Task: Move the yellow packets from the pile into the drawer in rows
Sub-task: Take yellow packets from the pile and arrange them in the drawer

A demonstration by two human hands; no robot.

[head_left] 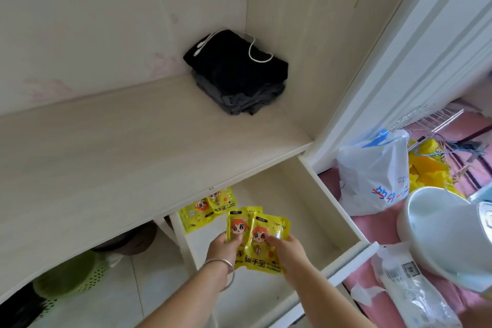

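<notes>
Over the open pale drawer (338,210), both of my hands hold yellow packets printed with a red-haired cartoon face. My left hand (222,247), with a silver bangle on its wrist, grips the left packet (237,224). My right hand (286,249) grips the right packet (269,231), which overlaps the first. More packets seem stacked behind these two. A few yellow packets (205,206) lie in the drawer's far left corner, partly hidden under the shelf edge.
A wide wooden shelf (133,146) overhangs the drawer and carries folded dark clothes (237,72) with a white cable. To the right, on pink bedding, lie a white plastic bag (372,176), a white basin (436,231) and a yellow bag (426,168). A green basket (69,277) sits lower left.
</notes>
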